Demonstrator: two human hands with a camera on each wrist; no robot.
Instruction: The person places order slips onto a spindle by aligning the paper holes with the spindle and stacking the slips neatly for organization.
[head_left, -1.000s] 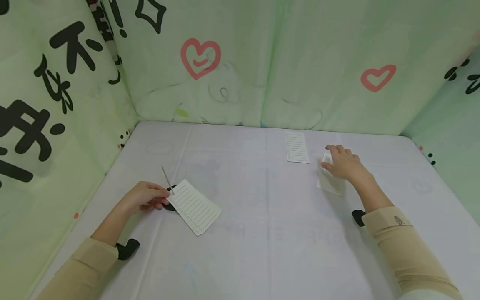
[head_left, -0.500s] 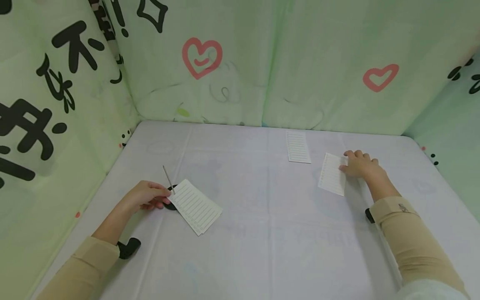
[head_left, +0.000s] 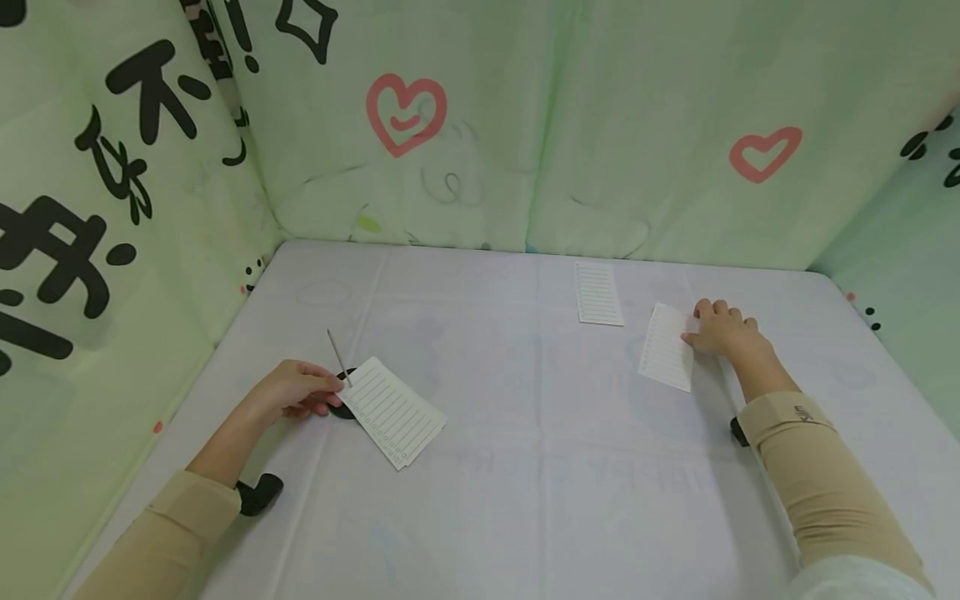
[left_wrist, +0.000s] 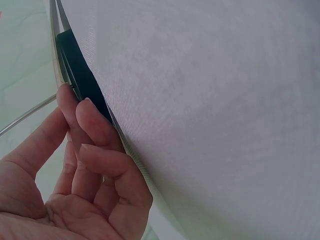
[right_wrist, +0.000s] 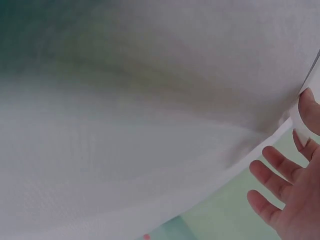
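My left hand [head_left: 303, 388] pinches the corner of a small stack of white, lined paper slips [head_left: 393, 417] at the left of the table. A thin metal spike [head_left: 337, 354] rises through that corner from a round black base [head_left: 342, 412]. In the left wrist view, the thumb and fingertips sit right at the dark base [left_wrist: 85, 75], with the spike [left_wrist: 30, 114] slanting away to the left. Farther right, my right hand [head_left: 727, 331] pinches the right edge of another lined slip [head_left: 666, 348]. The right wrist view shows its other fingers [right_wrist: 272, 180] spread loosely.
Another lined slip [head_left: 598, 294] lies near the back edge of the white-covered table [head_left: 480, 517]. Pale green fabric walls [head_left: 495, 125] with hearts and black lettering enclose the back and sides. Black straps [head_left: 259, 495] show at both wrists.
My right hand has shifted right from over its slip to the slip's right edge, uncovering most of it. My left hand and the spiked stack have stayed in place.
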